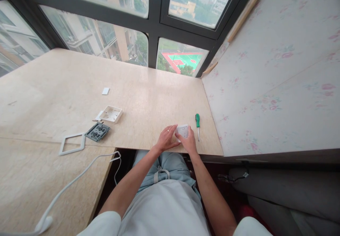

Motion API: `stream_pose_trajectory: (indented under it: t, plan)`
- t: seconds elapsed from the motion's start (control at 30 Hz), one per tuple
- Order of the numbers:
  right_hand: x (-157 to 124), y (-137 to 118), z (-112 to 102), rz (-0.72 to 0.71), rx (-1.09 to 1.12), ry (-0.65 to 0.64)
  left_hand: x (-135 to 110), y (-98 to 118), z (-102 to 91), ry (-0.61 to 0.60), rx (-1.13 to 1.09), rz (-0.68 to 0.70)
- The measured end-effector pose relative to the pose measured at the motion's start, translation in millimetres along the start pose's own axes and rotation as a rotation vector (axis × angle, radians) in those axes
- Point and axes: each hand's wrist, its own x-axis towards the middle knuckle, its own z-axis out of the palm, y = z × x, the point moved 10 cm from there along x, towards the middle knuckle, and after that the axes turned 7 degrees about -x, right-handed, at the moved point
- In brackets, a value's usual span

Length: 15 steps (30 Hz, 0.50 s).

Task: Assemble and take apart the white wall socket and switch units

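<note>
A white wall socket with dark slots in its face is at the front of the tabletop, between both hands. My left hand is curved along its left side, fingertips at the upper left corner. From the right, my right hand grips it, the thumb lying across the lower face. Part of the socket is hidden behind the fingers. Just right of my right hand lies a screwdriver with a green handle, its shaft pointing toward me.
To the left lie an open white back box, a dark grey switch module, a white frame and a small white square piece. A white cable crosses the left table section. Windows rise behind; a papered wall bounds the right.
</note>
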Motion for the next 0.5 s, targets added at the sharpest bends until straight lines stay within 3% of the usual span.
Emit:
stream_pose_trajectory:
  t: [0.23,0.4,0.5]
  plan:
    - [10.5,7.4,7.3,0.028,0.007,0.012,-1.9,-4.3,3.3,-0.003,0.006,-0.032]
    - [8.6,-2.4,5.4,-0.003,-0.052,0.1,-1.3,-7.5,3.6,0.0,0.005,-0.058]
    - [6.3,-8.3,7.5,-0.003,-0.105,0.089,-0.2,-7.8,2.2,0.002,0.013,-0.07]
